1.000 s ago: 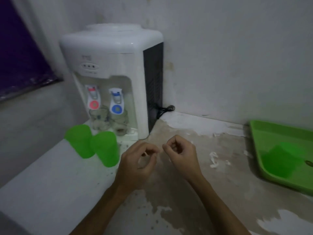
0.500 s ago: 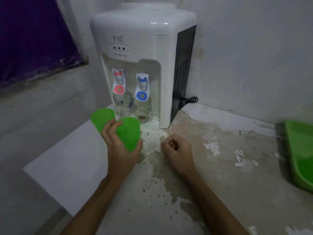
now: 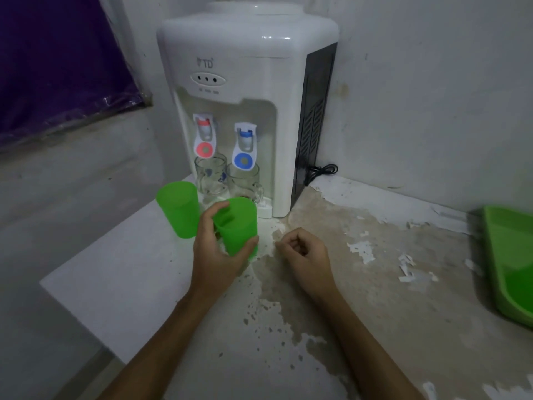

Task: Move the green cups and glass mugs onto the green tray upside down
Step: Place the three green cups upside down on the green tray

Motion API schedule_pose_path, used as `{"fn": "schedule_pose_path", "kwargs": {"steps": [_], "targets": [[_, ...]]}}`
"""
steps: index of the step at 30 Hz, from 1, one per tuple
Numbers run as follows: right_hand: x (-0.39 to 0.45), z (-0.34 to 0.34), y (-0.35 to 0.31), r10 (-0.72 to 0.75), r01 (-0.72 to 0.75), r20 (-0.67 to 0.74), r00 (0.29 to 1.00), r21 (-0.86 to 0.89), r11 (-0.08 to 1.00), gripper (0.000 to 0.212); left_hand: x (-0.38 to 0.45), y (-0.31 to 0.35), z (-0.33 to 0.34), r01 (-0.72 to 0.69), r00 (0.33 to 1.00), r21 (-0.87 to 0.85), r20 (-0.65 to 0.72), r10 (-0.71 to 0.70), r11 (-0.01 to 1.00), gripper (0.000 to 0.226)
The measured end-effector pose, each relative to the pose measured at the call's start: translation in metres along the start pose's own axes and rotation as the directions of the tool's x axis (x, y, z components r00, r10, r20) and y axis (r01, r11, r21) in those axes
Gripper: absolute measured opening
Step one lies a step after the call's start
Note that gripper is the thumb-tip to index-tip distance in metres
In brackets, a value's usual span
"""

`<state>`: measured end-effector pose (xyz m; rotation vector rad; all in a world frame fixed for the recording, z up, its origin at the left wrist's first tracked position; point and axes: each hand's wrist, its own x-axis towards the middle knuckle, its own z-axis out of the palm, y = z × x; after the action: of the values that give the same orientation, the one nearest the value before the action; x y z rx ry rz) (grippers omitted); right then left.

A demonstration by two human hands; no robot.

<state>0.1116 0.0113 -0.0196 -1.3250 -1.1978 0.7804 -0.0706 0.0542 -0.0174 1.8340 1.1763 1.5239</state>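
Observation:
Two green plastic cups stand upright in front of the water dispenser. My left hand [image 3: 217,254] is wrapped around the nearer green cup [image 3: 240,223], thumb on its right side and fingers on its left. The other green cup [image 3: 179,207] stands just left of it, untouched. Two glass mugs sit under the taps: the left mug [image 3: 210,176] below the red tap, the right mug [image 3: 245,183] below the blue tap. My right hand [image 3: 305,254] rests on the counter as a loose fist, holding nothing. The green tray [image 3: 507,264] lies at the far right, partly out of frame.
The white water dispenser [image 3: 253,82] stands in the corner, its black cord [image 3: 321,171] at its right side. The counter [image 3: 331,298] has peeling paint. Its edge drops off at the left. A purple sheet [image 3: 54,62] covers the upper left.
My left hand went from hovering beside the right hand to closing around the nearer green cup. The view shifted left, pushing the tray to the frame edge. The right hand stayed fisted.

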Motion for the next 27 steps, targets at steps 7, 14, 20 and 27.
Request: {"fn": "schedule_pose_path", "kwargs": {"steps": [7, 14, 20, 27], "targets": [[-0.023, -0.025, -0.020, 0.317, -0.326, 0.108, 0.942, 0.506, 0.798, 0.048, 0.006, 0.049, 0.043, -0.055, 0.985, -0.234, 0.146, 0.091, 0.971, 0.092], [-0.039, -0.086, -0.047, 0.426, -0.357, 0.139, 0.894, 0.795, 0.491, 0.056, -0.004, 0.101, 0.122, 0.043, 0.953, -0.483, 0.283, 0.110, 0.875, 0.092], [-0.065, -0.144, -0.047, 0.397, -0.165, -0.027, 0.918, 0.882, 0.442, 0.050, -0.027, 0.131, 0.178, 0.103, 0.875, -0.553, 0.445, 0.188, 0.827, 0.096], [-0.107, -0.221, -0.040, 0.452, 0.114, -0.358, 0.817, 0.869, 0.482, 0.049, -0.065, 0.146, 0.237, 0.160, 0.670, -0.542, 0.673, 0.312, 0.825, 0.108]]}}
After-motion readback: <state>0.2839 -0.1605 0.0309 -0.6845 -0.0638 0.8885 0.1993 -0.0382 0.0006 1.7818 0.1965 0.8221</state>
